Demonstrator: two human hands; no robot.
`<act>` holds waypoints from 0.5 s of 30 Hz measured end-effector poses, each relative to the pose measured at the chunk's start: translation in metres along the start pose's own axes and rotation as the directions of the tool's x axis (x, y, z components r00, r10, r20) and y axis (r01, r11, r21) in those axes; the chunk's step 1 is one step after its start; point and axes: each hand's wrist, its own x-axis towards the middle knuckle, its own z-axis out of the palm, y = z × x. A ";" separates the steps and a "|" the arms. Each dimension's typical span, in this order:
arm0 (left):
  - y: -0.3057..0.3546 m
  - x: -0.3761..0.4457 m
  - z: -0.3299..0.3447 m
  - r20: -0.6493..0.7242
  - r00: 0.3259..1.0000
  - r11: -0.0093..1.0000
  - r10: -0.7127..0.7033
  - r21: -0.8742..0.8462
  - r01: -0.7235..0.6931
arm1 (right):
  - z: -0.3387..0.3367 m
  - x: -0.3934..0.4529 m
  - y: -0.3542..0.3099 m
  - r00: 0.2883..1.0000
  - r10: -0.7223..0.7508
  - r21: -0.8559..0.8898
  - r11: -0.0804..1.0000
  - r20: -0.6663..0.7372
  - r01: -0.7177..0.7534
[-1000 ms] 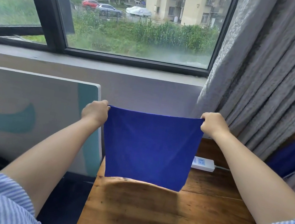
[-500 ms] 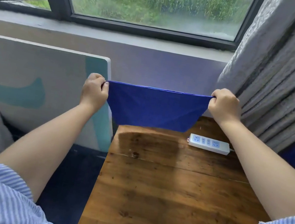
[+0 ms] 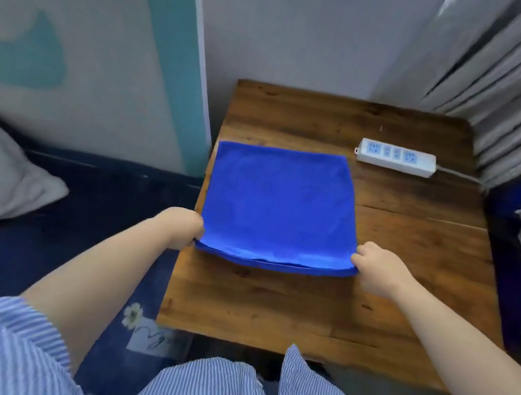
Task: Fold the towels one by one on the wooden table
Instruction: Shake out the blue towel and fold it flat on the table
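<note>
Towel lowered flat on table, near corners pinched, fold edge facing person.

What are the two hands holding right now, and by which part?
Both grip the bright blue cloth towel by its near corners: the left hand pinches the near-left corner, the right hand the near-right. The rest lies flat on the wooden table.

Towel lies on table, power strip behind-right, seemingly apart.
</note>
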 end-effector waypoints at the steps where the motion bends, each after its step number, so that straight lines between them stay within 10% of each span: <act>1: 0.007 0.003 0.009 0.039 0.999 0.999 -0.001 0.042 0.000 | 0.010 -0.003 -0.006 0.999 -0.013 -0.016 1.000 0.034 0.013; 10: 0.037 0.013 0.082 0.015 0.998 0.987 0.069 0.144 -0.070 | 0.051 -0.025 -0.049 0.966 0.056 -0.061 0.997 0.253 -0.042; 15: 0.043 0.016 0.106 -0.031 0.997 0.992 0.075 0.101 -0.072 | 0.056 -0.040 -0.063 0.999 -0.012 -0.054 0.998 0.045 0.015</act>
